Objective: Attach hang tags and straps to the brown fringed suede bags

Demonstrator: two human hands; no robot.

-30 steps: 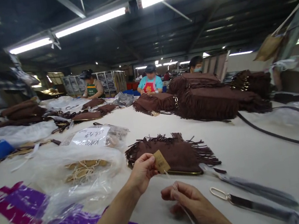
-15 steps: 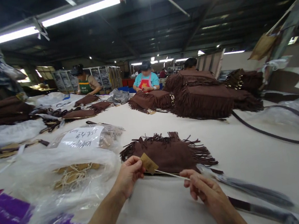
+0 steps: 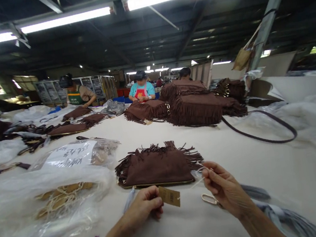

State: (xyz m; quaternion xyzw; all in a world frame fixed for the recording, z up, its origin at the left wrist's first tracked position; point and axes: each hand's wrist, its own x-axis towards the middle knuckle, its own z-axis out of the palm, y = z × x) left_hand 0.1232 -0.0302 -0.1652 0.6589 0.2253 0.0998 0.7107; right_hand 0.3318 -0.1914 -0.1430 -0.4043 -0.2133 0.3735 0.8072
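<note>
My left hand [image 3: 148, 204] pinches a tan hang tag [image 3: 169, 196] by its left end, over the near part of the table. To its right, the fingers of my right hand [image 3: 223, 182] are closed on a thin white string [image 3: 199, 182]. Whether that string still runs through the tag is not clear. Just beyond both hands lies a dark brown fringed bag [image 3: 158, 167] with a gold zip along its near edge. A gold metal clasp [image 3: 211, 199] and a wrapped strap [image 3: 255, 192] lie by my right hand.
A plastic bag [image 3: 66, 198] with more tan tags and strings lies at left, near a packet with a handwritten paper [image 3: 71, 154]. Brown fringed bags [image 3: 194, 108] are piled farther back. A dark strap [image 3: 268, 141] loops at right. Several co-workers [image 3: 141, 87] are across the table.
My left hand has lowered the tag, moving it nearer to me. My right hand has risen, pulling the string away to the right. The camera view has shifted rightward.
</note>
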